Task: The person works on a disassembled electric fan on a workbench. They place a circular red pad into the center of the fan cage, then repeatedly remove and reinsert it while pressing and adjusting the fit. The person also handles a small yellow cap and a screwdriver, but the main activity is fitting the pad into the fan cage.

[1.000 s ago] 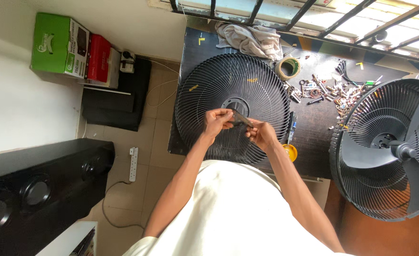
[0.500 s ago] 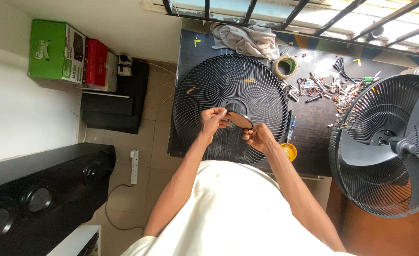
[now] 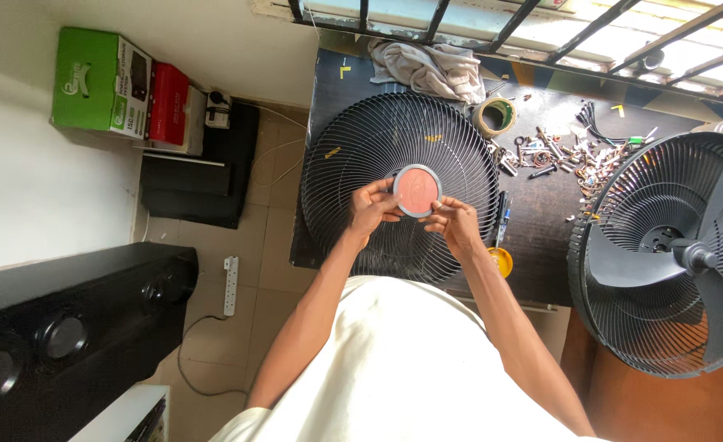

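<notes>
A round pinkish-red disc with a grey rim point(image 3: 416, 191) is held flat-on between both hands, above the hub of a black fan grille point(image 3: 361, 147) that lies on the dark worktable point(image 3: 542, 229). My left hand point(image 3: 371, 209) grips the disc's left edge. My right hand point(image 3: 453, 223) holds its lower right edge with the fingertips.
A fan with dark blades in its rear grille point(image 3: 664, 254) stands at the right. Screws and small parts point(image 3: 558, 155), a tape roll point(image 3: 497, 116), a grey cloth point(image 3: 431, 69), a yellow cap point(image 3: 501, 262) and a pen-like tool point(image 3: 503, 217) lie on the table. Boxes point(image 3: 124, 86) and a speaker point(image 3: 67, 327) stand at the left.
The disc has been turned from edge-on to facing the camera, showing its pinkish face. Both hands stayed over the grille's centre.
</notes>
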